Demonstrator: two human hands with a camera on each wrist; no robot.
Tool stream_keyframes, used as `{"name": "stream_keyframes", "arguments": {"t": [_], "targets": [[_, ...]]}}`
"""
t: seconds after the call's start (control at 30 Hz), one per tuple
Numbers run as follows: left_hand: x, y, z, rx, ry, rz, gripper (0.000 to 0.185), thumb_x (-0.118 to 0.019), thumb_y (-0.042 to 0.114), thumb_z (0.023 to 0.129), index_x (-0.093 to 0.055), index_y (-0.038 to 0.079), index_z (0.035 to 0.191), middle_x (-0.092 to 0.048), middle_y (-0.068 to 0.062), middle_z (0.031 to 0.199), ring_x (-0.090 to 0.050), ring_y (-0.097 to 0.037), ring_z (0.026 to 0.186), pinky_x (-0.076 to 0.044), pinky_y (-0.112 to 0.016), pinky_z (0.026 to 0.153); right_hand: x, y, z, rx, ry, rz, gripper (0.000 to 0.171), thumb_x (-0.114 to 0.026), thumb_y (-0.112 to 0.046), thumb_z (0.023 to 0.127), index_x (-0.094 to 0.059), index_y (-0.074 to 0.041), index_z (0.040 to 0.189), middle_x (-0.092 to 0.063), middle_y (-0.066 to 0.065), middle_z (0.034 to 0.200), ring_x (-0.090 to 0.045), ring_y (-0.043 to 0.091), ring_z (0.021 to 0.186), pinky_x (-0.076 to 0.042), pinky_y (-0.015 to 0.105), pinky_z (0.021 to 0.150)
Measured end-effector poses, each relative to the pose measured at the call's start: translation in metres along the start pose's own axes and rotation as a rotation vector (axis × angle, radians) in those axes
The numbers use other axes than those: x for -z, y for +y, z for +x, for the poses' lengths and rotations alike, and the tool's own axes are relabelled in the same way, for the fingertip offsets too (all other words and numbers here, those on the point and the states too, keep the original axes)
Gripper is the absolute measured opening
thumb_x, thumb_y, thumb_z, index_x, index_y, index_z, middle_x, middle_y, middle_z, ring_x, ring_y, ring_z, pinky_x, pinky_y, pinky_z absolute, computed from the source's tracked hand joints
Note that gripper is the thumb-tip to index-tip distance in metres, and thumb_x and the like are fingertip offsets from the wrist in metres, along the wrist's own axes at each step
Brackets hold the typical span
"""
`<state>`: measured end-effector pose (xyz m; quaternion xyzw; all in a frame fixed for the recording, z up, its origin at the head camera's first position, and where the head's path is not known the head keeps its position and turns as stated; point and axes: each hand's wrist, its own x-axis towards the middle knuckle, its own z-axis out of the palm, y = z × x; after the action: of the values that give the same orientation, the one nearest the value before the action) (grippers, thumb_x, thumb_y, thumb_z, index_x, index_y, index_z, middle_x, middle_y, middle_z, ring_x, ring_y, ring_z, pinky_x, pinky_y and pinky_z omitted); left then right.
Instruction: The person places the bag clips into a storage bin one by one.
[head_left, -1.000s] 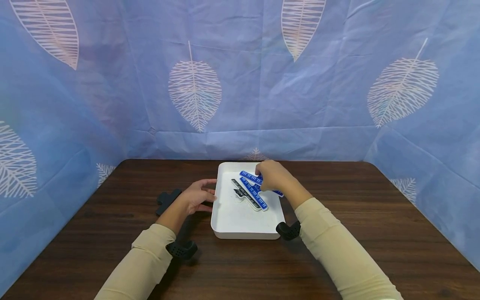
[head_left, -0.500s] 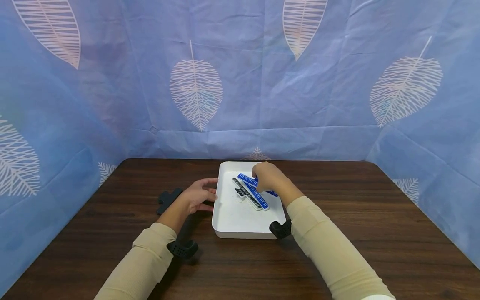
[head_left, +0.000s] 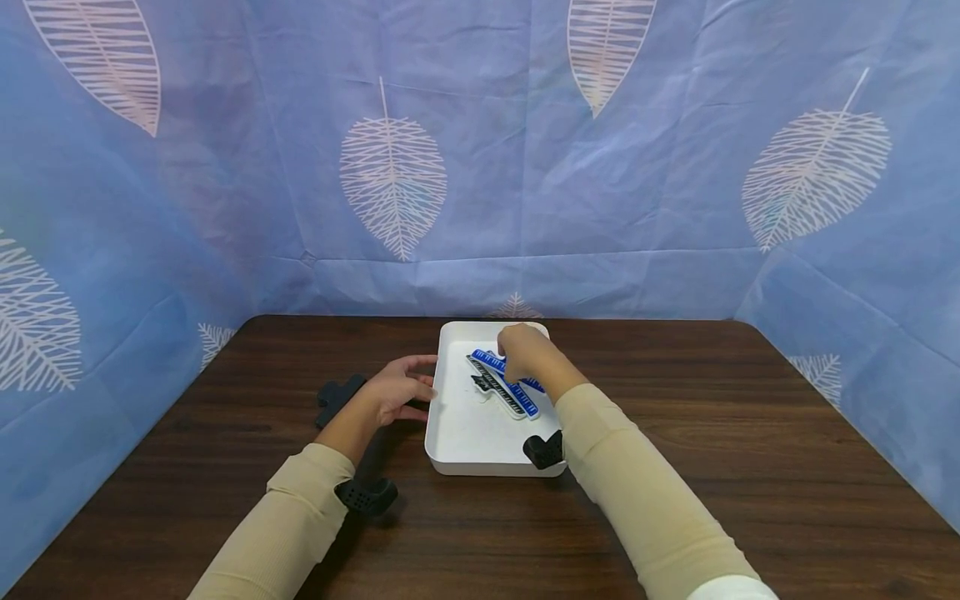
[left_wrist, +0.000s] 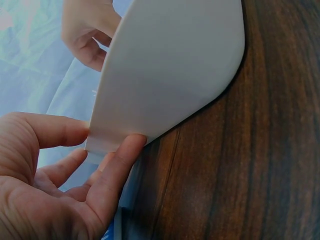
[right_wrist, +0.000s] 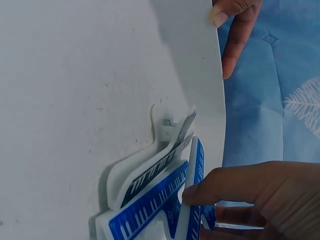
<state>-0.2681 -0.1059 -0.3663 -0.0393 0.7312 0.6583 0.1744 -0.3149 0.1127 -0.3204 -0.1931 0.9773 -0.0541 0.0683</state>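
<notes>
Two hands at work: the right hand (head_left: 525, 354) has crept leftward, fingers pinching a blue plastic ruler (right_wrist: 194, 200) in the white rectangular tray (head_left: 480, 442), while the left hand (head_left: 397, 390), fingers relaxed, steadies the rim on the bench (head_left: 750, 433).

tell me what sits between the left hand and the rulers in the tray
The white tray's left wall, which the left hand touches, then bare tray floor up to the rulers; the head view shows it.

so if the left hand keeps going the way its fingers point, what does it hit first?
The left hand points right at the white tray; its fingertips already touch the tray's left wall, so the tray comes first. The rulers lie beyond.
</notes>
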Motion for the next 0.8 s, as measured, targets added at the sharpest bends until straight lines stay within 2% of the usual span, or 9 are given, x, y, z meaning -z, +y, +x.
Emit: {"name": "stream_keyframes", "arguments": {"t": [0.3, 0.57, 0.8], "targets": [[-0.0001, -0.0004, 0.0001, -0.005, 0.003, -0.001, 0.068, -0.061, -0.010, 0.087, -0.040, 0.014, 0.148, -0.055, -0.021, 0.127, -0.062, -0.033, 0.106, -0.055, -0.051, 0.080, -0.0046, -0.0038, 0.0035, -0.007, 0.018, -0.029, 0.036, -0.077, -0.006, 0.075, -0.067, -0.003, 0.109, -0.067, 0.006, 0.101, -0.060, 0.021, 0.089, -0.051, 0.038, 0.088], [-0.0005, -0.0007, -0.0011, -0.021, -0.011, 0.001, 0.068, -0.060, -0.010, 0.088, -0.039, 0.012, 0.148, -0.054, -0.022, 0.129, -0.061, -0.034, 0.107, -0.055, -0.051, 0.080, -0.0055, -0.0079, 0.0015, -0.011, 0.050, -0.034, 0.021, -0.073, -0.002, 0.077, -0.065, -0.004, 0.096, -0.064, 0.005, 0.088, -0.057, 0.020, 0.080, -0.052, 0.035, 0.080], [-0.0003, -0.0014, -0.0018, -0.016, -0.006, 0.000, 0.069, -0.061, -0.009, 0.087, -0.039, 0.013, 0.148, -0.055, -0.022, 0.130, -0.062, -0.035, 0.107, -0.055, -0.051, 0.079, -0.0037, -0.0068, -0.0005, -0.016, 0.049, -0.051, 0.028, -0.073, -0.004, 0.078, -0.067, -0.003, 0.106, -0.066, 0.005, 0.096, -0.059, 0.020, 0.086, -0.051, 0.037, 0.087]]}}
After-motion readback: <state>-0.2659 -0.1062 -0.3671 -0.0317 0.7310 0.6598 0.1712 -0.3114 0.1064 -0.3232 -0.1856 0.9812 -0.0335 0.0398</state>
